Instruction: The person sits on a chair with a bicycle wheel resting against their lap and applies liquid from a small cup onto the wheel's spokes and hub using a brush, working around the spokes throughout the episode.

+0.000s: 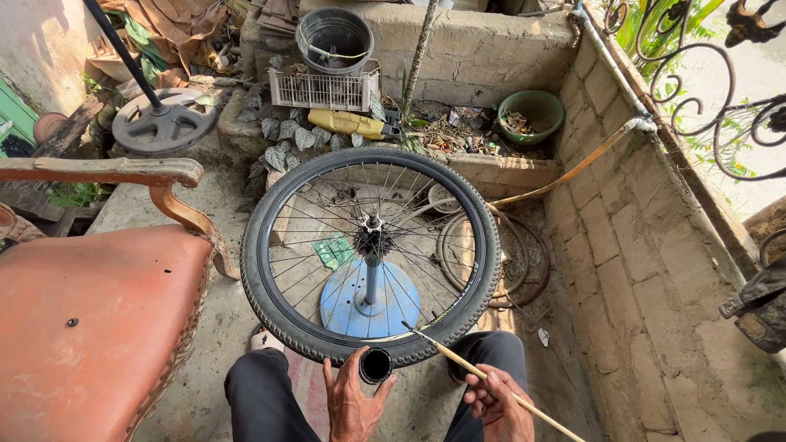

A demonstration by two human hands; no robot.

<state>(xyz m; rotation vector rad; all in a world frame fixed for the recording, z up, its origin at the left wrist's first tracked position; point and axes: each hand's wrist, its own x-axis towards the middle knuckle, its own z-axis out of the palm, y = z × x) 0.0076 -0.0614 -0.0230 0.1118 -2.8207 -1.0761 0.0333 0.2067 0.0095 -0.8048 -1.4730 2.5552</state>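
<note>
A bicycle wheel (278,245) with a black tyre, spokes and hub lies flat on a post rising from a round blue stand (348,307) in front of my knees. My left hand (350,403) grips a small black round container (376,365) with its mouth open, right at the tyre's near edge. My right hand (499,405) holds a thin wooden stick (458,360). The stick's tip rests on the rim near the tyre's front right side.
A worn orange seat (90,327) with a carved wooden arm fills the left. A brick wall (647,270) runs along the right, with spare rims (512,258) leaning by it. Behind stand a black bucket (334,37), a white crate (323,88) and a green bowl (532,113).
</note>
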